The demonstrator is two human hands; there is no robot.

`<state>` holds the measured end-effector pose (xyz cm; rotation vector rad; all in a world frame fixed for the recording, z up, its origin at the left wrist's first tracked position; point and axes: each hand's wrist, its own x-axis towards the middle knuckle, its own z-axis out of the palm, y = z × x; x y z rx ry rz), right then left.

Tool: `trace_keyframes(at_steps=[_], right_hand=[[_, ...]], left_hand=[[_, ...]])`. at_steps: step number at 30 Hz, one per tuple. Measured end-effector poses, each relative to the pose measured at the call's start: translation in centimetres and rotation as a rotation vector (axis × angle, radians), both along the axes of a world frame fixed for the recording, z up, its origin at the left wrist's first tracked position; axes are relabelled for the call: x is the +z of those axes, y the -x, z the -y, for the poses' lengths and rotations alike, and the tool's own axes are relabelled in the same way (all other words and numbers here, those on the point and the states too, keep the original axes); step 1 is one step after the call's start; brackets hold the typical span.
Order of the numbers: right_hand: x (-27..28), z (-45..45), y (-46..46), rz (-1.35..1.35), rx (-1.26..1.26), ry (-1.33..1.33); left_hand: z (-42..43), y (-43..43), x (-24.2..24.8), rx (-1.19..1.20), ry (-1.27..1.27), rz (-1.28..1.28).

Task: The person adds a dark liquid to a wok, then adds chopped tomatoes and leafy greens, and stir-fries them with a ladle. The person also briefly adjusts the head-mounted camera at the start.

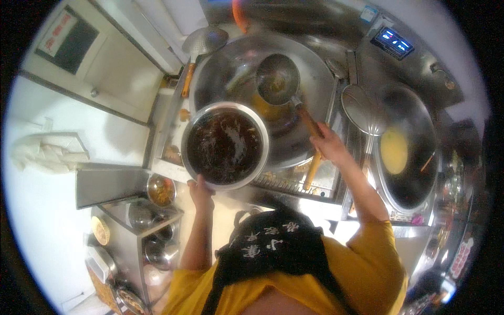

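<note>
My left hand (201, 189) grips the near rim of a round stainless steel basin (265, 147), which holds dark brown liquid (220, 147). The basin is held over the left front side of a large metal wok (315, 75). With my right hand (331, 145) I hold the wooden handle of a deep metal ladle (278, 78). The ladle's bowl is over the wok, to the upper right of the basin, with a little yellowish liquid in it. Some yellowish liquid (265, 108) shows in the wok below; the basin hides the wok's left front.
A perforated skimmer (204, 39) lies at the wok's far left edge. To the right are a wire-mesh strainer (360, 108) and a second wok (429, 118) containing dark liquid and a yellow oval thing (393, 151). A food bowl (161, 190) and metal shelving (138, 252) stand left.
</note>
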<state>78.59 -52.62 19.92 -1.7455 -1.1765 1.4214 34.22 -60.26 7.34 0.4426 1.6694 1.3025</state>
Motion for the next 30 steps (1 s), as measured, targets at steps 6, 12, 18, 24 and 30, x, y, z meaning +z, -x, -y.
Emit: trace_keyframes(at_steps=[6,12,18,24,30], right_hand=[[8.9,7.3,7.6,0.722,0.213,-0.218],[6.9,12.1,11.8,0.969,0.126,-0.524],[-1.0,17.4,7.9,0.811,-0.306,-0.186],[-14.4,26.9,5.0,1.158,-0.679,0.056],[-23.0,32.0,3.5,1.256,-0.557,0.164]], left_hand=[[-2.2,3.0,-0.6,-0.250,-0.081,0.151],[-2.7,3.3,0.1,-0.350,-0.109,0.299],[-2.1,4.2,0.4,-0.388,-0.108,0.304],[-2.8,4.2,1.0,-0.491,-0.105,0.446],[-2.6,4.9,2.1,-0.348,0.011,0.336]])
